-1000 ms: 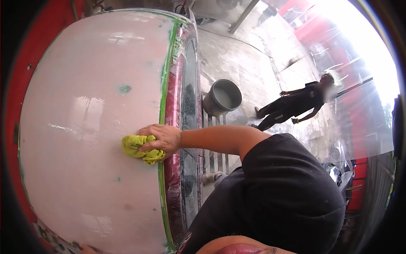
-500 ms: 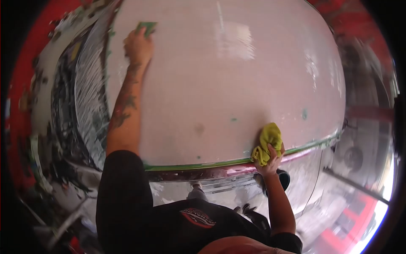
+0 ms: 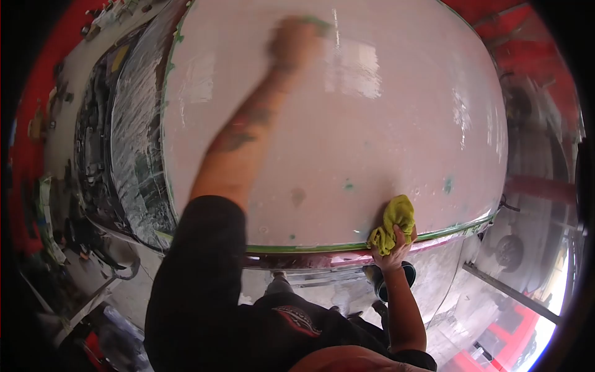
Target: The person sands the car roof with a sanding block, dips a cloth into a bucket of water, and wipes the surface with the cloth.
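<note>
A wet, pinkish-grey car roof (image 3: 279, 180) spreads out in front of me. My left hand (image 3: 294, 44), blurred by motion, is at its far side with a green sanding pad (image 3: 317, 26) at the fingertips. The hand hides part of the pad. By the near edge, my right hand (image 3: 395, 248) grips a bunched yellow-green cloth (image 3: 398, 214), which rests on the roof. Green tape (image 3: 297, 249) lines that near edge. Small green spots and a darker patch mark the roof's surface.
A dark bucket (image 3: 408, 273) stands below the roof edge, beside my right forearm. At the left is the streaked windshield (image 3: 137, 105), with the dark engine bay (image 3: 93, 146) beyond. A metal bar (image 3: 511, 293) extends at the lower right.
My left hand has swept to the right across the far part of the roof with the green sanding pad. My right hand keeps hold of the cloth near the same edge.
</note>
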`<action>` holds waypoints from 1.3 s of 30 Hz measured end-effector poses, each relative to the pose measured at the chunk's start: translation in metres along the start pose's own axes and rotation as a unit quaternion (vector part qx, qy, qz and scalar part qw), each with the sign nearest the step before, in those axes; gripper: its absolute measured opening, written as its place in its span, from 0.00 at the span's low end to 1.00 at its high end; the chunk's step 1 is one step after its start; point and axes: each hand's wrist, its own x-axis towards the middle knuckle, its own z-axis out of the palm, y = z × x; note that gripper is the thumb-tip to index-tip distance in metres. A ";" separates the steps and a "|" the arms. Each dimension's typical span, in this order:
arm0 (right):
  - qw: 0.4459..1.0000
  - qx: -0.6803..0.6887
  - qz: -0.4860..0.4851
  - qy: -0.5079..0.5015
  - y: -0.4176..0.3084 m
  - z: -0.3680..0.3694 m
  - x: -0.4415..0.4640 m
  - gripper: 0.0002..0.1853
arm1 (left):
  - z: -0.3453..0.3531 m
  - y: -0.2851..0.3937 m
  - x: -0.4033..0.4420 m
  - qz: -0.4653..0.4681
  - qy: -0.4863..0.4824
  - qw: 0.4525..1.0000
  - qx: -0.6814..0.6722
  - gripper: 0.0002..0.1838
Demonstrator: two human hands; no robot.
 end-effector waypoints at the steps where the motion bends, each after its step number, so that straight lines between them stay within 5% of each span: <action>1: 1.000 -0.001 -0.005 -0.003 0.001 0.000 -0.001 0.40 | 0.021 0.062 -0.014 0.028 -0.042 0.998 -0.043 0.08; 2: 1.000 0.007 0.000 0.003 0.001 0.001 -0.001 0.40 | 0.070 0.114 -0.029 0.126 0.013 0.989 -0.075 0.08; 3: 1.000 0.016 0.006 0.009 0.000 0.001 0.000 0.41 | 0.078 0.161 -0.042 0.206 -0.053 0.975 -0.058 0.09; 6: 0.999 0.012 0.023 0.025 -0.002 0.003 0.000 0.36 | 0.066 0.168 -0.051 0.239 -0.039 0.967 -0.079 0.09; 7: 0.999 0.016 0.021 0.023 -0.002 0.004 -0.002 0.36 | 0.065 0.135 -0.036 0.253 -0.018 0.963 -0.093 0.09; 10: 1.000 0.001 0.011 0.024 0.004 0.006 -0.006 0.37 | 0.023 -0.028 0.019 0.039 0.033 0.997 -0.054 0.10; 11: 1.000 -0.001 0.008 0.024 0.002 0.006 -0.005 0.37 | -0.010 -0.092 0.029 0.064 0.077 0.994 0.033 0.12; 13: 1.000 0.003 -0.001 0.020 0.000 0.003 0.000 0.37 | -0.093 -0.247 0.024 -0.145 -0.026 0.989 0.019 0.15; 14: 1.000 0.015 0.004 0.022 -0.001 0.002 0.001 0.37 | -0.060 -0.273 0.015 -0.072 0.212 0.957 0.182 0.15; 16: 1.000 0.013 0.010 0.015 -0.002 0.000 -0.005 0.37 | -0.073 -0.197 0.015 -0.187 0.035 0.953 0.236 0.17; 17: 1.000 0.007 0.009 0.020 0.000 0.002 -0.003 0.38 | -0.044 -0.168 0.016 -0.168 0.039 0.983 0.067 0.16; 18: 1.000 -0.001 0.008 0.020 0.000 0.004 -0.003 0.38 | -0.025 -0.098 0.007 -0.174 0.056 0.983 0.037 0.15; 19: 1.000 0.004 0.007 0.021 -0.002 0.006 -0.004 0.38 | 0.011 -0.054 -0.011 -0.018 0.058 0.997 0.050 0.14; 21: 0.999 0.016 0.010 0.027 0.000 0.005 -0.001 0.39 | 0.003 0.038 -0.051 0.143 0.024 0.989 0.015 0.10; 24: 1.000 0.008 0.011 0.026 0.001 0.007 -0.002 0.39 | -0.006 -0.050 -0.025 0.077 0.071 0.994 0.016 0.10; 28: 0.999 0.032 -0.002 0.020 0.001 0.002 -0.001 0.42 | -0.105 -0.214 -0.024 -0.200 0.056 0.969 0.133 0.13; 31: 1.000 0.011 -0.004 0.019 0.005 0.004 -0.007 0.42 | -0.073 -0.161 -0.040 -0.169 0.101 0.960 0.201 0.11; 34: 1.000 0.006 0.003 0.015 0.011 0.007 -0.016 0.41 | -0.030 -0.043 -0.084 0.042 0.054 0.989 0.131 0.12; 37: 1.000 -0.003 0.011 0.020 0.007 0.007 -0.009 0.41 | -0.053 -0.077 -0.102 0.055 0.082 0.992 0.072 0.13; 39: 1.000 0.003 0.010 0.015 0.012 0.009 -0.013 0.41 | -0.091 -0.155 -0.091 -0.091 0.076 0.986 0.120 0.14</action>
